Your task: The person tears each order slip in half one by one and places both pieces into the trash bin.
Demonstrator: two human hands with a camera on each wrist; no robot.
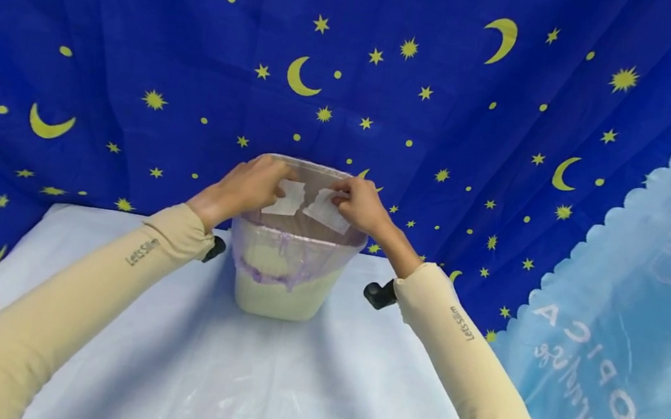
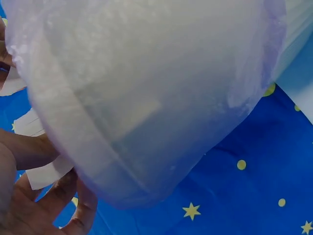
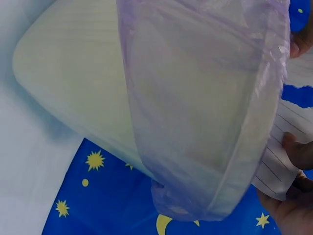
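Over the mouth of a white trash bin (image 1: 282,288), each hand pinches a torn piece of paper. The left hand (image 1: 254,184) grips the left piece of paper (image 1: 287,200) between thumb and fingers. Ruled lines show on the right piece of paper (image 3: 279,161), which the right hand (image 1: 363,206) holds by its upper edge. Ragged edges of the two pieces face each other with a narrow gap between. A thin purple trash bag (image 1: 296,261) lines the bin and folds down over its rim. In the left wrist view the bag hides part of the left piece of paper (image 2: 49,174).
The bin stands on a white-covered table (image 1: 259,385), close to a blue curtain (image 1: 214,63) with yellow moons and stars. On the right hangs a light blue cloth (image 1: 646,339) with lettering. Dark wrist mounts (image 1: 380,294) stick out below both wrists, near the bin.
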